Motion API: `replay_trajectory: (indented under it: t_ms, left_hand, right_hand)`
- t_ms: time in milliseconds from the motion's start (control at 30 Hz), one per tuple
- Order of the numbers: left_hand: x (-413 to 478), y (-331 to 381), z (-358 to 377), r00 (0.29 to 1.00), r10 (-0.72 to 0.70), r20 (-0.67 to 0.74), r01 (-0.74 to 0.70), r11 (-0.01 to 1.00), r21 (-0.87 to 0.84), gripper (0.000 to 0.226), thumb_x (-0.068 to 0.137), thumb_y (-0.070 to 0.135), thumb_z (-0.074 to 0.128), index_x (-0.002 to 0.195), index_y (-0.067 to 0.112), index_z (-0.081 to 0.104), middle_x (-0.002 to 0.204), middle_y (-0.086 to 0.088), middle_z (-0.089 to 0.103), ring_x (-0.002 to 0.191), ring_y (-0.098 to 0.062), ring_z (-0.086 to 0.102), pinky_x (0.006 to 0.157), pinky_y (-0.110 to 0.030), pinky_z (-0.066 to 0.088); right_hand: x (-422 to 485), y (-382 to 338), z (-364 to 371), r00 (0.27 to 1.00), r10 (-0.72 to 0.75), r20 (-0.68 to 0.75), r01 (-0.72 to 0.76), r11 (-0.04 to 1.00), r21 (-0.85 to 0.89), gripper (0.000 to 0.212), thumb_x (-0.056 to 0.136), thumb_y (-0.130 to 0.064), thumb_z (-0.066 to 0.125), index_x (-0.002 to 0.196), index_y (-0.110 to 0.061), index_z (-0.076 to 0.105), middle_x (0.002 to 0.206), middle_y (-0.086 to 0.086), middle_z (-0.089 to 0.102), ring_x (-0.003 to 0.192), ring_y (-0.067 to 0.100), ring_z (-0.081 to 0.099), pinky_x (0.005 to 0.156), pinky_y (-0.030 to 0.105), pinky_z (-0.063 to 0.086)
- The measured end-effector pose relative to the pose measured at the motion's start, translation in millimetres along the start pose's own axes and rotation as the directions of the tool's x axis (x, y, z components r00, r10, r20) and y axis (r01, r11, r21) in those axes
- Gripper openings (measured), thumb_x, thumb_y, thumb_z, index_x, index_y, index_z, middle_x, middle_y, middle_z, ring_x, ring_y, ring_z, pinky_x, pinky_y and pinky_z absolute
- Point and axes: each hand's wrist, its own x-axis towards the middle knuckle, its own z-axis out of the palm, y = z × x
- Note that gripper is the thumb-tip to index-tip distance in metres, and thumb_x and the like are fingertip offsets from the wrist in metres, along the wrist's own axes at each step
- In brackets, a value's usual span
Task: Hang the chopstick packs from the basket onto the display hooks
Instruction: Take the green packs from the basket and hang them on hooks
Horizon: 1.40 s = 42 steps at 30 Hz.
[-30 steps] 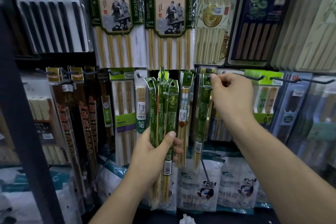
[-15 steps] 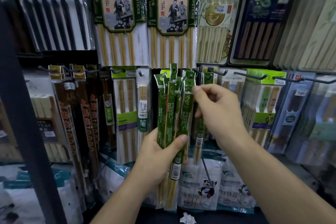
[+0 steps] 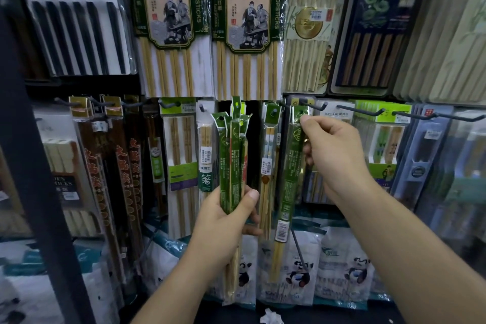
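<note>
The green pack point(image 3: 290, 166) hangs long and slightly slanted just right of centre. Its header is pinched between the thumb and forefinger of the right hand point(image 3: 339, 155), with the other fingers curled loosely behind. The header sits right at the display hook point(image 3: 314, 107), which juts toward the viewer at one o'clock from the pinch. I cannot tell whether the punched hole is already over the upturned tip (the fingertips cover it). At nine o'clock from that pack, the left hand point(image 3: 226, 221) is wrapped round the middle of a bundle of green packs point(image 3: 232, 155), thumb across the front and headers fanned upward. The basket is out of sight.

The risks, as I judge them:
- **Drop:** letting go before the hole clears the tip would drop the pack onto the panda-printed bags point(image 3: 299, 268) at six o'clock.
- **Tear or snag:** pushing at a slant could tear the thin header or catch it on the tip.
- **Slip:** the fanned bundle, gripped only at its middle, could slide loose.

A white-and-orange pack point(image 3: 268, 155) hangs on the next hook at nine o'clock, close enough to crowd the entry. A bare hook point(image 3: 360, 111) lies at three o'clock. Tall hotpot chopstick packs point(image 3: 168, 21) overhang at twelve o'clock, their lower ends just above the hook row.
</note>
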Motion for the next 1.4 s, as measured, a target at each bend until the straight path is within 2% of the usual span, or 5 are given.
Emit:
replay_trajectory:
  t_ms: [267,467,667,900,1400]
  left_hand:
    - [0,-2,0,1.000,0.015,0.011,-0.015,1.000,0.021,0.012,0.097,0.020,0.067,0.103,0.010,0.065,0.068,0.009,0.066,0.066,-0.013,0.069,0.058,-0.030,0.060]
    - [-1,-1,0,0.999,0.034,0.034,-0.035,0.999,0.032,0.010,0.098,0.019,0.065,0.107,0.016,0.067,0.068,0.004,0.067,0.060,-0.016,0.065,0.057,-0.030,0.058]
    - [-1,-2,-1,0.996,0.045,0.076,-0.047,0.999,0.028,0.054,0.086,0.037,0.070,0.128,0.014,0.045,0.082,-0.009,0.075,0.057,-0.017,0.060,0.054,-0.029,0.054]
    - [0,-4,1,0.989,0.073,0.131,-0.074,0.997,0.001,0.025,0.078,0.037,0.080,0.101,0.040,0.069,0.081,0.009,0.072,0.068,-0.015,0.070,0.058,-0.037,0.063]
    - [-4,1,-4,0.996,0.024,0.083,-0.017,0.996,-0.085,0.016,0.077,0.023,0.082,0.090,0.027,0.072,0.083,-0.015,0.076,0.073,-0.035,0.075,0.065,-0.045,0.064]
  right_hand:
    - [6,2,-1,0.999,0.013,-0.052,-0.013,1.000,0.011,0.028,0.098,-0.025,0.067,0.071,-0.024,0.073,0.055,-0.001,0.050,0.052,0.012,0.045,0.046,0.018,0.044]
    - [11,13,-2,0.995,-0.007,-0.099,0.000,0.998,-0.069,0.019,0.095,-0.027,0.070,0.078,-0.020,0.071,0.058,-0.007,0.058,0.058,0.010,0.054,0.068,0.031,0.050]
    - [0,19,-2,0.977,-0.127,-0.170,0.102,0.984,-0.149,0.015,0.092,-0.030,0.073,0.085,-0.021,0.064,0.071,-0.010,0.060,0.060,-0.004,0.052,0.059,0.013,0.044]
    - [-29,4,21,0.959,-0.131,0.252,0.136,0.991,0.001,0.009,0.097,-0.024,0.068,0.091,-0.027,0.074,0.071,-0.007,0.072,0.056,0.004,0.062,0.047,0.014,0.045]
    - [-30,7,27,0.954,0.011,0.300,-0.028,0.998,0.055,0.008,0.092,-0.023,0.075,0.089,-0.016,0.071,0.063,-0.007,0.064,0.056,0.008,0.058,0.046,0.021,0.043]
